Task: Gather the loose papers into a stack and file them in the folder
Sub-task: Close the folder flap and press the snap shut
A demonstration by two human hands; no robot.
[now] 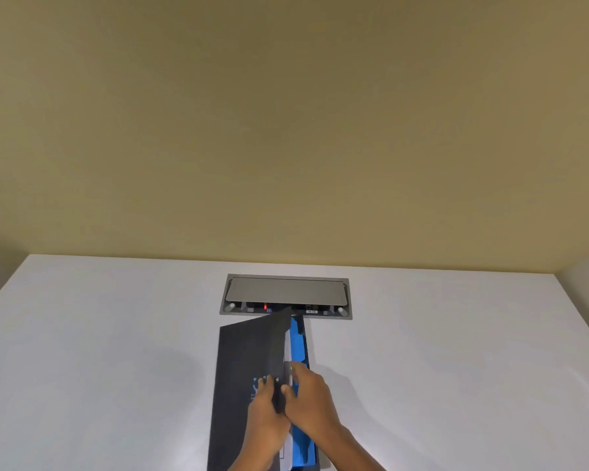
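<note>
Both hands, left hand (264, 399) and right hand (308, 402), pinch the dark folder (245, 362) cover's edge, half-raised over white papers (287, 348) on the desk (99, 351).

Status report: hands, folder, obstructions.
Left hand gripping folder cover, half closed. Right hand inside on papers. Nothing in the way.

Folder (245, 362): dark, near-black cover, blue printed mark low on front; bright blue inner lining showing along right side. Lies lengthwise on white surface, spine at left, front cover raised partway, nearly closed, far corner lifted. Papers (287, 348): white sheets, thin strip visible between cover edge and blue lining, tucked inside folder, edges roughly aligned; count not discernible.
</note>
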